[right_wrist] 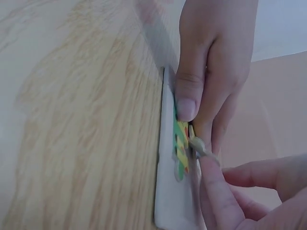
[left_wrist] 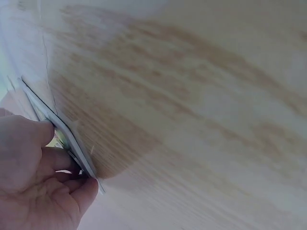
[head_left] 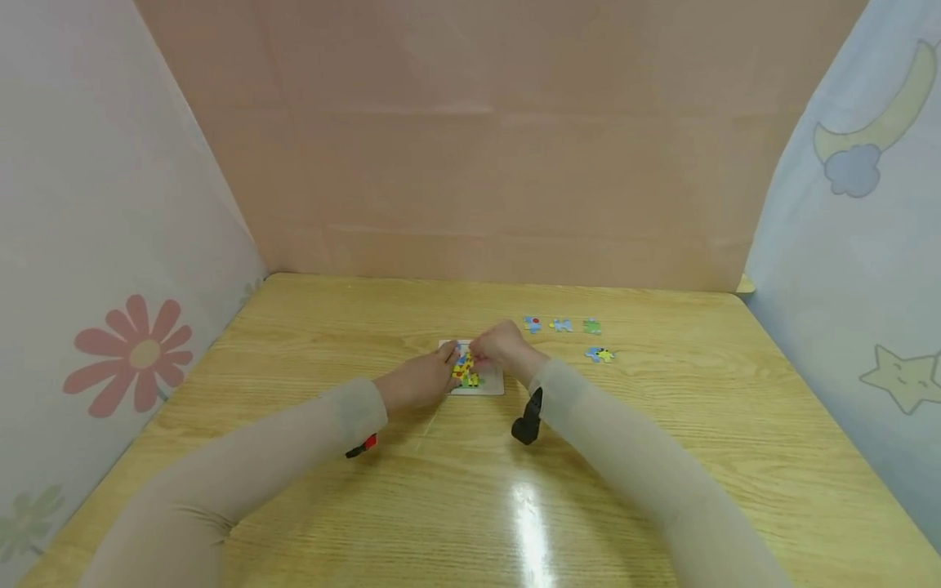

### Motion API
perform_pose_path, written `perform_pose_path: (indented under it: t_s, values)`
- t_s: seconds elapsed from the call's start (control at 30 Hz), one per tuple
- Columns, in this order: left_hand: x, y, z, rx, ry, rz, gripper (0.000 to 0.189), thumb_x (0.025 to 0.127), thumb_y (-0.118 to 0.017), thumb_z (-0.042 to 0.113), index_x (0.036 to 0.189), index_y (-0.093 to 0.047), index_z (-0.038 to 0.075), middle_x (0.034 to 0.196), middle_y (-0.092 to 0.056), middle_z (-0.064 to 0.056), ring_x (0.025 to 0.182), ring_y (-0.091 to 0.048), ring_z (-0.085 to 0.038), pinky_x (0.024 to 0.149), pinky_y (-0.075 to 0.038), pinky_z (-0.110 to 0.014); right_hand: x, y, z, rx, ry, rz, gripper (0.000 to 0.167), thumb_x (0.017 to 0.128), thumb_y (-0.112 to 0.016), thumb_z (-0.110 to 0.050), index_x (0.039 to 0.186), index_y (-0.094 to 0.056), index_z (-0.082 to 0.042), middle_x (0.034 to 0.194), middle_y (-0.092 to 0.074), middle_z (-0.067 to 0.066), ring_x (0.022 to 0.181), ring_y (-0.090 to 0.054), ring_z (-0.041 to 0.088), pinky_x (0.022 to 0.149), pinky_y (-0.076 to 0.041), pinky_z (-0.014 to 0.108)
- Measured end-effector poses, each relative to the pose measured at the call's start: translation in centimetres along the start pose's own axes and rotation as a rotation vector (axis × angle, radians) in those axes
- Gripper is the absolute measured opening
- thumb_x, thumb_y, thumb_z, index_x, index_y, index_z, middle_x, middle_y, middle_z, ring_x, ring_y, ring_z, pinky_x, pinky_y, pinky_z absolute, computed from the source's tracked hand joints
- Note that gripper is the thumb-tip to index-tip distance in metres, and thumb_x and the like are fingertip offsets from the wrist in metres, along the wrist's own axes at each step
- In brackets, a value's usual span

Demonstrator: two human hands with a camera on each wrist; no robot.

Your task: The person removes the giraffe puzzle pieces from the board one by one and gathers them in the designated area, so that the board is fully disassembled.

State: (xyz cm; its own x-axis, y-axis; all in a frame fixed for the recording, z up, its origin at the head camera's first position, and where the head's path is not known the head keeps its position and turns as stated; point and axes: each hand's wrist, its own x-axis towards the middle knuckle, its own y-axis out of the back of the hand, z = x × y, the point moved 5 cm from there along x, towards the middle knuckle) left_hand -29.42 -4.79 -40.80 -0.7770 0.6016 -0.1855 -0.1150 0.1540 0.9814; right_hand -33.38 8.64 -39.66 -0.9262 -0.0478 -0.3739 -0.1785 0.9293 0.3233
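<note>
Puzzle tray (head_left: 494, 382) holding yellow and green pieces (head_left: 465, 372)

From far, I am watching the left hand (head_left: 421, 380) gripping the tray on the table (head_left: 353, 327), its fingers bent. The right hand (head_left: 506, 343) is pinching one piece (right_wrist: 203, 148) just over it. Loose pieces (head_left: 562, 325) are lying to the right.

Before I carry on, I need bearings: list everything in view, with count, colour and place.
Board: one, whitish, on table
Table: one, light wood, under board
Placed pieces: count unclear, multicoloured, on board
Loose pieces: at least four, multicoloured, right of board
Held piece: one, colour unclear, at board
Back sheet: one, tan, behind table
Side sheets: two, pale, printed, flanking table
Wrist gear: two, mostly black, near wrists
Sleeves: two, beige, on arms
Left hand: one, bare, gripping board
Right hand: one, bare, pinching held piece
</note>
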Motion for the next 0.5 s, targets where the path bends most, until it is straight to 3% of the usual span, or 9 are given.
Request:
perform_pose_path:
  t_s: [0.2,0.33,0.43,0.5]
  values:
    - [0.3,-0.2,-0.2,-0.030,0.002,-0.032,0.060,0.106,-0.038,0.035,0.149,-0.027,-0.004,0.159,-0.021,-0.021,0.134,-0.046,-0.031,0.105,-0.046,-0.035,0.1,0.2,1.1,0.063,-0.065,-0.048,0.022,0.087,-0.068,0.000,0.106,-0.065,0.011,0.080,-0.070,0.013,0.060,-0.069,0.015,0.070,-0.060,0.028]
    - [0.5,0.3,-0.3,-0.070,-0.041,-0.026,0.052,0.105,-0.041,0.029,0.145,-0.039,-0.004,0.156,-0.028,-0.022,0.127,-0.053,-0.032,0.100,-0.049,-0.035,0.2,0.2,1.8,0.081,-0.075,-0.079,0.023,0.088,-0.067,-0.001,0.107,-0.064,0.012,0.077,-0.069,0.012,0.057,-0.067,0.015,0.065,-0.059,0.026]
    - [0.8,0.8,-0.3,-0.136,-0.057,0.005,0.046,0.103,-0.047,0.025,0.138,-0.048,-0.004,0.152,-0.035,-0.023,0.129,-0.051,-0.034,0.102,-0.048,-0.037,0.3,0.2,2.1,0.078,-0.061,-0.085,0.023,0.089,-0.066,-0.001,0.108,-0.065,0.012,0.077,-0.068,0.011,0.057,-0.067,0.015,0.064,-0.060,0.026]
    - [1.0,0.9,-0.5,-0.224,-0.032,0.027,0.044,0.101,-0.052,0.024,0.135,-0.053,-0.004,0.150,-0.039,-0.022,0.131,-0.049,-0.034,0.105,-0.046,-0.039,0.4,0.2,2.2,0.074,-0.055,-0.086,0.023,0.089,-0.066,-0.001,0.108,-0.065,0.012,0.078,-0.067,0.011,0.058,-0.067,0.015,0.065,-0.060,0.027]
